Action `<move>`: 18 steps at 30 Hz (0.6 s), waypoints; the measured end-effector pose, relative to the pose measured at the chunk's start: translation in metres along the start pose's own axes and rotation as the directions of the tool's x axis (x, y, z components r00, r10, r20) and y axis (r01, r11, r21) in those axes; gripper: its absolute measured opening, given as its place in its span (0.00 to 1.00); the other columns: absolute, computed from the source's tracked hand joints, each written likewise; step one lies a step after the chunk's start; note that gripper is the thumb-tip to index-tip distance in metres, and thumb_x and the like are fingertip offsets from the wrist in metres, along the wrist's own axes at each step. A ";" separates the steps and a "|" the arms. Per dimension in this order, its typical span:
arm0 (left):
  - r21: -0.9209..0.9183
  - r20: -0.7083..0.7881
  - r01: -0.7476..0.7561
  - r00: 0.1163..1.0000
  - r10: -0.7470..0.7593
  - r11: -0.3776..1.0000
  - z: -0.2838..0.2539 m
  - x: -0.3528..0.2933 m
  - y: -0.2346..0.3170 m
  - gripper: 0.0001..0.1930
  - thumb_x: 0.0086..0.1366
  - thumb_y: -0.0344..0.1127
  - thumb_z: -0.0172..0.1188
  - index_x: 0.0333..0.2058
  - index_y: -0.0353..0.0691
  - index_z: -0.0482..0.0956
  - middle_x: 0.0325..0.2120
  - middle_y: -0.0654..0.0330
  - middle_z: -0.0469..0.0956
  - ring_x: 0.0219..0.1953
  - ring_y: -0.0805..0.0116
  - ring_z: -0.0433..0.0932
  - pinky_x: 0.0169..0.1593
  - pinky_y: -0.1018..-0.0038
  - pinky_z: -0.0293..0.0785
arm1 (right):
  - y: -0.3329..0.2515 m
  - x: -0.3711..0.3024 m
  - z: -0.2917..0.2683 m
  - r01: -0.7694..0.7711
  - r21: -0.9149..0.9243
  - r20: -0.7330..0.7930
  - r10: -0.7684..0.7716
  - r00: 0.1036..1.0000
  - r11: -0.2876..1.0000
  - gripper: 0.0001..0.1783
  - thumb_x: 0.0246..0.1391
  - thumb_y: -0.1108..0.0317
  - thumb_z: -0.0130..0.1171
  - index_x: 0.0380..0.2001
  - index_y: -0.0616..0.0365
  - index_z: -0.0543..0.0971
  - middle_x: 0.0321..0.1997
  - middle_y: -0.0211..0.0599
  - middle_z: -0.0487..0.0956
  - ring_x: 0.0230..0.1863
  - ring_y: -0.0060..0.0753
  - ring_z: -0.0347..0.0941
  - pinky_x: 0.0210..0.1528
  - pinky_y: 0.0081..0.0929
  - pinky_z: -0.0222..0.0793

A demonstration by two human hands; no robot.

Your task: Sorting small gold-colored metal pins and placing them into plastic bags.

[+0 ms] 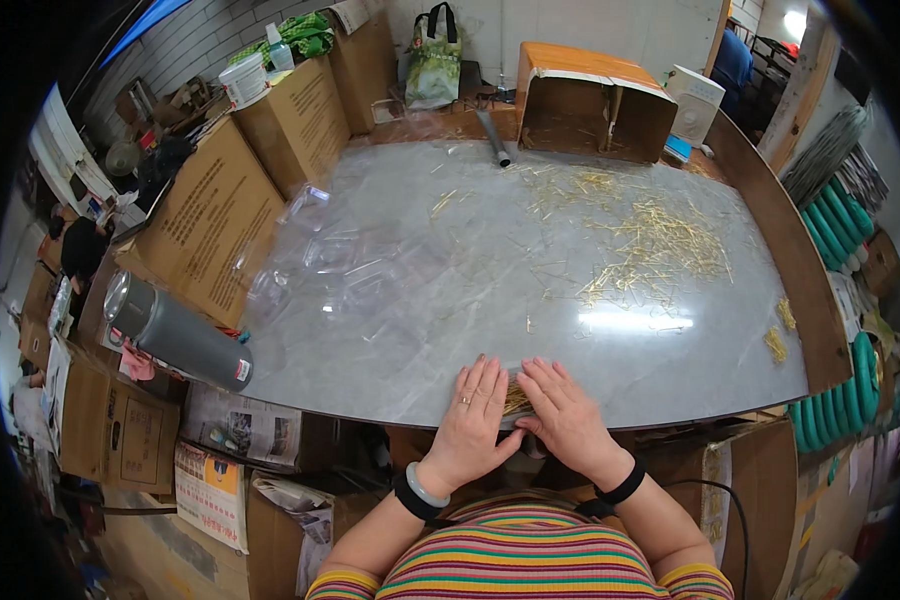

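At the table's front edge, my left hand (pixel 478 412) and my right hand (pixel 562 410) cup a bundle of thin gold-coloured metal pins (pixel 516 398) between them. The fingers of each hand are pressed together and point away from me, and the thumbs meet at the bundle's near end. Most of the bundle is hidden under the palms and fingers. Farther right on the grey tabletop (pixel 470 300) lies a loose spread of similar gold pins (pixel 660 240). Two small gold clumps (pixel 776 345) rest by the right rim.
Clear plastic boxes (pixel 355 270) cover the table's left part. A grey tumbler (pixel 175 330) lies tilted at the left edge beside cardboard boxes (pixel 205 215). At the back stand a dark tube (pixel 492 138) and an open-fronted wooden box (pixel 595 120). A raised wooden border (pixel 780 240) runs along the right.
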State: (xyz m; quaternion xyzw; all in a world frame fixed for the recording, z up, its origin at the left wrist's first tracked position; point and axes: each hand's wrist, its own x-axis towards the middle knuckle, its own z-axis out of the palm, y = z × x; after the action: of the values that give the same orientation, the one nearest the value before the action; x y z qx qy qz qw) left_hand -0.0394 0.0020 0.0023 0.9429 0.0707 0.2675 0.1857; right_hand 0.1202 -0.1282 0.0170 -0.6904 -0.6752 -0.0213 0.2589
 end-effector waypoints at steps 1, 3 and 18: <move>0.010 0.006 0.014 1.000 -0.014 1.000 0.001 0.000 0.000 0.47 0.57 0.40 0.68 0.68 0.23 0.53 0.68 0.35 0.56 0.71 0.36 0.54 0.72 0.46 0.50 | 0.000 0.000 0.001 0.034 -0.007 0.003 -0.034 0.999 0.999 0.37 0.55 0.56 0.66 0.64 0.63 0.68 0.70 0.47 0.67 0.74 0.48 0.58 0.75 0.49 0.52; 0.020 0.015 0.027 1.000 -0.028 0.999 0.001 0.000 0.000 0.48 0.57 0.40 0.68 0.68 0.23 0.53 0.68 0.34 0.56 0.72 0.36 0.54 0.72 0.45 0.50 | -0.003 0.002 -0.003 0.021 -0.050 0.016 -0.020 1.000 0.999 0.37 0.55 0.57 0.66 0.64 0.62 0.69 0.70 0.46 0.67 0.73 0.47 0.59 0.74 0.49 0.53; -0.090 -0.034 0.205 0.977 -0.209 0.975 0.002 -0.003 -0.005 0.43 0.55 0.30 0.67 0.67 0.25 0.55 0.63 0.37 0.65 0.65 0.35 0.64 0.69 0.50 0.59 | 0.066 -0.130 -0.072 -0.649 -0.502 -0.311 0.580 0.753 0.572 0.30 0.59 0.66 0.59 0.64 0.63 0.67 0.68 0.51 0.69 0.70 0.48 0.64 0.73 0.63 0.46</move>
State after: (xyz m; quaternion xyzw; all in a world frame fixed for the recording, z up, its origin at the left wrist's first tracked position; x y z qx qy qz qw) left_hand -0.0415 0.0047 -0.0027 0.9154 0.1611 0.2698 0.2515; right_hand 0.1937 -0.2730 0.0083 -0.9232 -0.3367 -0.1740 0.0630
